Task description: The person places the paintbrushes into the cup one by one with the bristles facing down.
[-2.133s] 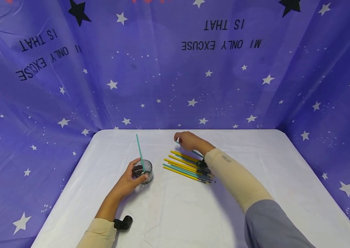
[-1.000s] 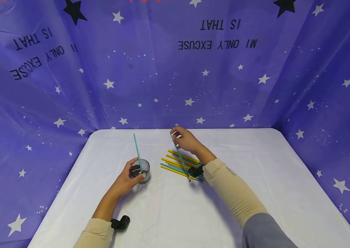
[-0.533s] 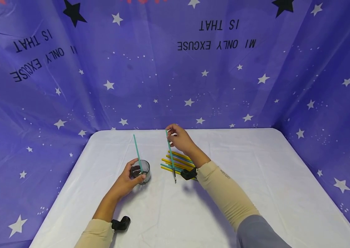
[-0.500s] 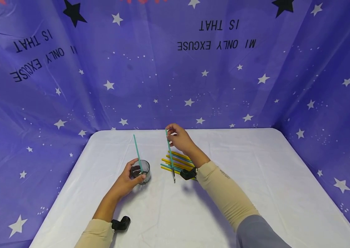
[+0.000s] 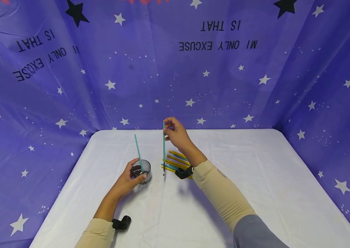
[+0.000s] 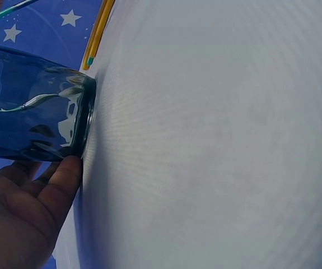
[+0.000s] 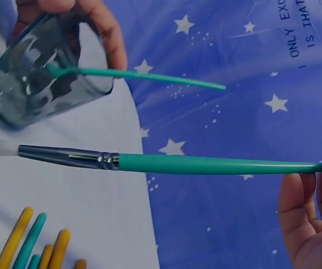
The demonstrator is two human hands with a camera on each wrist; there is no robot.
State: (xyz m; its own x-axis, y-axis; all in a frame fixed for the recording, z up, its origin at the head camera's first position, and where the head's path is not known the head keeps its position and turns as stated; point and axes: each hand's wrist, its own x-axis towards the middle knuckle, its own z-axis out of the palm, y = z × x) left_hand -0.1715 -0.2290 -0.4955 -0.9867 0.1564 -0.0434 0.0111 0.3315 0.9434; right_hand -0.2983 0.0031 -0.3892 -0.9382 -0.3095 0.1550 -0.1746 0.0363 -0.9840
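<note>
Cloth point(image 5: 224, 86): purple, at the back and on both sides; white stars, 2 black stars near the upper edge, black lettering upside down.
Tabletop point(image 5: 271, 165): white, rounded far corners, bordered by the cloth.
Right sleeve point(image 5: 224, 193): beige over the forearm, grey above.
Left sleeve point(image 5: 97, 232): beige, at the near edge of the head view.
Right hand point(image 5: 176, 134): raised above the tabletop; grip together, thumb and fingers pinching 1 green brush point(image 7: 205, 164) near its handle end.
Left hand point(image 5: 128, 181): grip curled round 1 glass point(image 5: 146, 169), thumb on the near side.
Brush pile point(image 5: 176, 159): yellow and green handles, lying side by side on the tabletop to the right of the glass; opposite ends hidden behind the right arm; full count cannot be told.
Glass: clear, smoky tint, base down at the tabletop, left of the brush pile.
Black devices: 2, 1 at the left wrist point(image 5: 122, 223), 1 at the right point(image 5: 183, 173).
Green brush: near upright, bristles down, apart from the glass; silver ferrule, dark bristle tip.
Standing brush point(image 7: 166, 79): green, leaning inside the glass, bristles down, handle well above the rim.
</note>
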